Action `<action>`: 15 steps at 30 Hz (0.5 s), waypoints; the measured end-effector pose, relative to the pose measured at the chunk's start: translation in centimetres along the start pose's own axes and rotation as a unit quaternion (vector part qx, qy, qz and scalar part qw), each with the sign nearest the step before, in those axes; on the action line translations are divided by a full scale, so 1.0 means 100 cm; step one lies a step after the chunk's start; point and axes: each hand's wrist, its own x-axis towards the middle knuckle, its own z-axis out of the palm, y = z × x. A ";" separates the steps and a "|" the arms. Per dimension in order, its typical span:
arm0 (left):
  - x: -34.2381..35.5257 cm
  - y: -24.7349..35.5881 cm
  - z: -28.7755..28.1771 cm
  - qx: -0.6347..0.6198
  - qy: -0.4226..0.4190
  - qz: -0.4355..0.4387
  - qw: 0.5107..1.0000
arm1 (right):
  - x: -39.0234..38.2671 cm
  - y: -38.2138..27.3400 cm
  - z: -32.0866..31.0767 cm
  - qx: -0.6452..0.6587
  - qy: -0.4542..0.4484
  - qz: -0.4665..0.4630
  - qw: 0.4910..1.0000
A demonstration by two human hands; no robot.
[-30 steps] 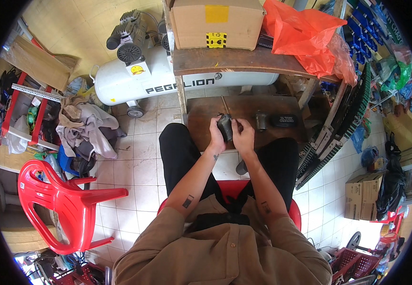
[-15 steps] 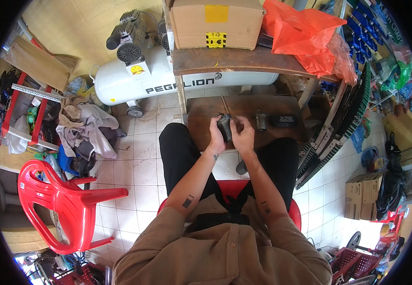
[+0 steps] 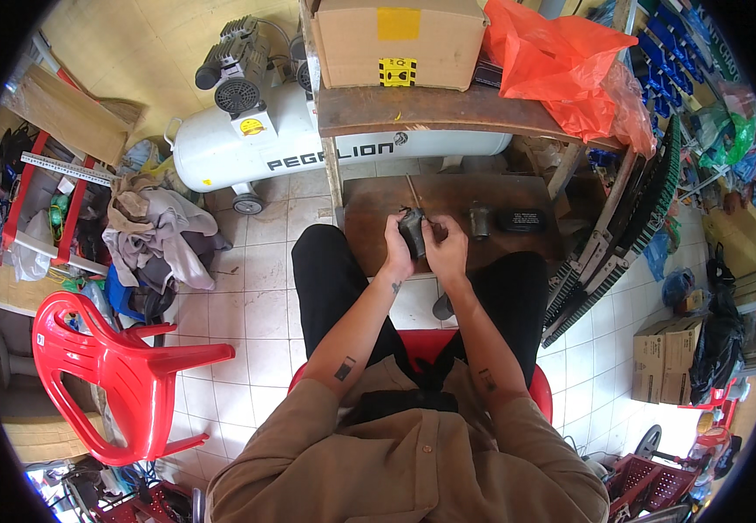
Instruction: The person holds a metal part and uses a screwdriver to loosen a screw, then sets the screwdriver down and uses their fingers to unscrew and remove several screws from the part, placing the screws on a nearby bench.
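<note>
Right now, a person is sitting at a low brown table (image 3: 365,202), and both bare hands are working above it. The left hand (image 3: 398,250) is gripping a dark gray piece (image 3: 411,230), with its fingers curling around the side. That piece is staying up in the hand, over the near part of the table, a bit left of its middle. The right hand (image 3: 447,248) is bending its fingers close by the piece, also over the table. I cannot tell if it is pinching something small or just touching the piece.

A thin stick (image 3: 411,189) is pointing toward the far edge of the table, just past the piece; I cannot tell if the two are joining. Another gray piece (image 3: 480,222) is resting on the table, right of the hands. A black case (image 3: 522,221) is lying beside it, nearer the table's right end.

Past the table's far edge, a big white tank (image 3: 230,150) is standing on little wheels. A brown shelf (image 3: 447,112) is standing higher than the table on that same side, and it is holding a cardboard box (image 3: 395,45) and an orange bag (image 3: 556,65). Left of the table, a red chair (image 3: 164,383) is standing on the floor.
</note>
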 end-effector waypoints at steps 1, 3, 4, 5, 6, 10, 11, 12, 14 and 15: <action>-0.001 0.000 0.001 0.001 0.000 -0.003 1.000 | 0.001 0.006 0.000 -0.013 -0.003 0.001 1.000; -0.002 0.001 0.003 0.004 0.006 0.001 1.000 | 0.001 0.007 0.001 -0.029 -0.001 0.005 1.000; -0.003 0.001 0.004 0.006 0.009 0.003 1.000 | 0.001 0.008 0.002 -0.032 0.004 0.008 0.999; -0.001 0.001 0.002 0.004 0.002 0.004 1.000 | 0.001 0.004 0.002 -0.033 0.008 0.010 0.999; 0.000 0.001 0.001 0.002 -0.004 0.006 1.000 | 0.000 0.000 0.002 -0.018 0.002 0.020 1.000; 0.002 -0.001 -0.002 0.001 -0.007 0.023 1.000 | 0.000 -0.005 -0.001 0.009 -0.023 0.038 0.999; 0.002 -0.001 -0.001 -0.001 -0.008 0.019 1.000 | 0.000 -0.002 -0.001 0.007 -0.029 0.038 0.999; 0.001 -0.001 -0.001 -0.002 -0.009 0.014 1.000 | 0.000 0.001 0.000 -0.003 -0.020 0.027 0.999; 0.000 -0.001 0.000 -0.004 -0.010 0.007 1.000 | 0.000 0.007 0.002 -0.023 -0.004 0.005 1.000; 0.000 -0.001 0.001 -0.004 -0.010 0.005 1.000 | 0.000 0.010 0.003 -0.019 0.003 0.003 1.000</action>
